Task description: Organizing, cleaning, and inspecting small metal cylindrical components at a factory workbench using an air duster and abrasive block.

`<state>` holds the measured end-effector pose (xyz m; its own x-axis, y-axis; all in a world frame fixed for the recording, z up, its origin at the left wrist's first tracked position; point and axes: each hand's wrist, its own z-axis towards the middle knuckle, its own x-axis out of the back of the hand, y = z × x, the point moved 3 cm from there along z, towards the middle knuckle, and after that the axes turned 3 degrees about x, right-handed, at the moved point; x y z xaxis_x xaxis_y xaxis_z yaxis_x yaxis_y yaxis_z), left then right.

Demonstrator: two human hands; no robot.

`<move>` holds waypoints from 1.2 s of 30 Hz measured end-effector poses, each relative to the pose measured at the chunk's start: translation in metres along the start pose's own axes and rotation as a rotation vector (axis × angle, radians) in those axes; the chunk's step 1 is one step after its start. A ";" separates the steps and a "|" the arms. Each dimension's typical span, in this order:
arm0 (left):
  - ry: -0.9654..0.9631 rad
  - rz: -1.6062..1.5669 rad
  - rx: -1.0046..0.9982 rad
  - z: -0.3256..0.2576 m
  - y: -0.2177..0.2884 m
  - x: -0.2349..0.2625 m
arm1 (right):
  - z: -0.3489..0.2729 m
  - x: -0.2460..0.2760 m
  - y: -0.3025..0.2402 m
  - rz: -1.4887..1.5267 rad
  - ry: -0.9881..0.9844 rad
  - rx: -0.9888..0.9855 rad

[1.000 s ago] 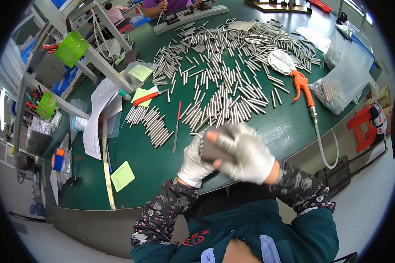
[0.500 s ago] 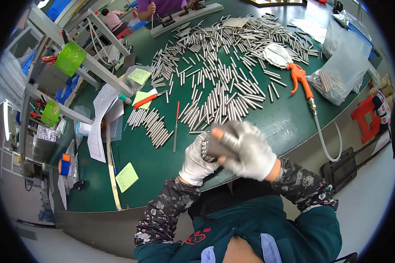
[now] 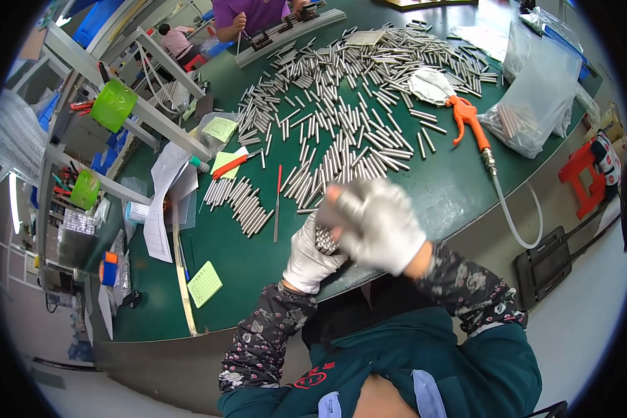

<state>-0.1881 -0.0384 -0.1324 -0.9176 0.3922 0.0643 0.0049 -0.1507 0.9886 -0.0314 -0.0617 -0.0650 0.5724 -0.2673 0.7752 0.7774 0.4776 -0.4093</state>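
My left hand (image 3: 305,258), in a white fingerless glove, is closed around a bundle of metal pins (image 3: 325,241) whose round ends face up and to the right. Above them my right hand (image 3: 389,228), gloved the same way and smeared by motion, grips a dark grey sheet (image 3: 327,214) that looks like sandpaper. The sheet is over or right beside the pin ends; contact cannot be made out. A large spread of loose metal pins (image 3: 348,150) lies just beyond both hands on the green table (image 3: 247,289).
To the left lie a file (image 3: 277,209), a red-handled knife (image 3: 230,166), smaller pin rows (image 3: 247,209) and a yellow-green note pad (image 3: 205,284). An orange air gun (image 3: 469,122) with a hose and a plastic bag of pins (image 3: 519,122) are right. A person in purple (image 3: 254,15) sits opposite.
My right hand has moved slightly left and up with the dark sheet, baring more of the pin ends. My left hand keeps its hold. The whole view has shifted a little.
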 end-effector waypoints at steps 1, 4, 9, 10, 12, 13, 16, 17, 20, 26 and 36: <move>0.055 0.367 -0.068 0.002 0.004 0.001 | 0.008 0.006 0.021 -0.100 -0.018 -0.180; 0.042 0.335 -0.150 0.006 -0.007 0.008 | 0.000 0.007 0.014 -0.035 0.040 -0.023; 0.043 0.196 -0.026 0.004 -0.006 0.007 | -0.010 0.004 0.038 -0.265 -0.048 -0.238; 0.039 0.195 -0.033 0.007 -0.008 0.006 | -0.012 0.008 0.047 -0.212 -0.042 -0.285; 0.083 -0.012 0.009 0.004 -0.016 0.007 | -0.017 0.014 0.049 -0.259 0.067 -0.233; 0.089 -0.011 0.009 0.004 -0.017 0.010 | -0.016 0.019 0.050 -0.265 0.109 -0.228; 0.060 0.033 0.019 0.005 -0.011 0.007 | -0.017 0.028 0.069 -0.386 0.149 -0.339; 0.060 0.032 0.017 0.005 -0.011 0.007 | -0.017 0.030 0.077 -0.388 0.150 -0.391; 0.058 0.032 0.027 0.004 -0.015 0.007 | -0.022 0.026 0.094 -0.473 0.144 -0.416; 0.047 0.031 -0.034 -0.006 -0.017 0.007 | -0.031 0.032 0.075 -0.541 0.369 -0.208; 0.058 -0.155 0.200 -0.135 0.007 -0.005 | -0.105 -0.050 -0.030 1.135 -0.538 -0.158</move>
<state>-0.2370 -0.1640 -0.1441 -0.9347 0.3432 -0.0927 -0.0646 0.0923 0.9936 -0.0564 -0.1503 -0.1422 0.7863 0.6170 0.0332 -0.0360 0.0994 -0.9944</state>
